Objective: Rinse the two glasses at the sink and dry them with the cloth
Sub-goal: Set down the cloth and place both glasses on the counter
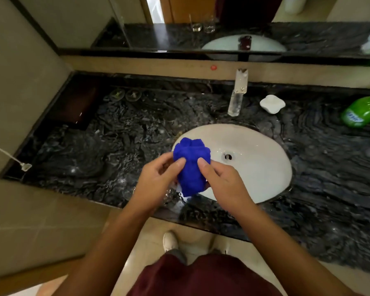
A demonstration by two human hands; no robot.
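— What are my hands doing?
— My left hand (pixel 158 176) and right hand (pixel 220 178) both grip the bunched blue cloth (pixel 190 167) above the near-left rim of the white oval sink (pixel 265 167).
— And a glass?
— Wrapped inside, I judge; hidden. I'd twist the cloth gently. Two clear glasses (pixel 125 95) stand far left.

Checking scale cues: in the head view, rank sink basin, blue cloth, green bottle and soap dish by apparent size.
1. White oval sink basin
2. Blue cloth, though nearer the camera
3. Green plastic bottle, partly cut off
4. White soap dish

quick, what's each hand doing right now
Left hand: grips the blue cloth.
Right hand: grips the same cloth; whether a glass is inside cannot be told.
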